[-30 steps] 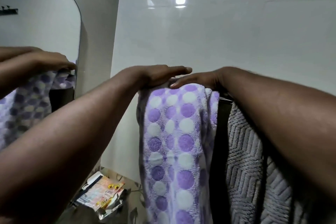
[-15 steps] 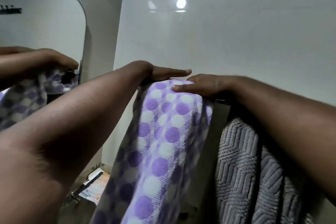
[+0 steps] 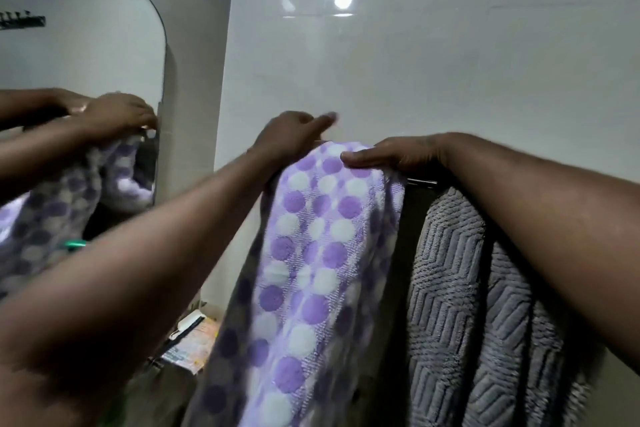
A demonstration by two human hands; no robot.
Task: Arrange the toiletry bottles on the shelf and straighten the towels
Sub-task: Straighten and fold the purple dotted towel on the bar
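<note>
The purple-and-white spotted towel (image 3: 311,236) hangs over the towel rail (image 3: 420,182) by the tiled wall, just beside a grey ribbed towel (image 3: 450,288); the right hand (image 3: 391,158) lies flat on its top fold, fingers fairly straight, pinning it to the rail; the left hand (image 3: 291,135) sits at the top left corner, blurred, so I cannot tell whether it pinches the edge; the step looks like squaring the drape; best to anchor with the right hand, draw the left edge outward along the rail, and avoid dragging the grey towel.
</note>
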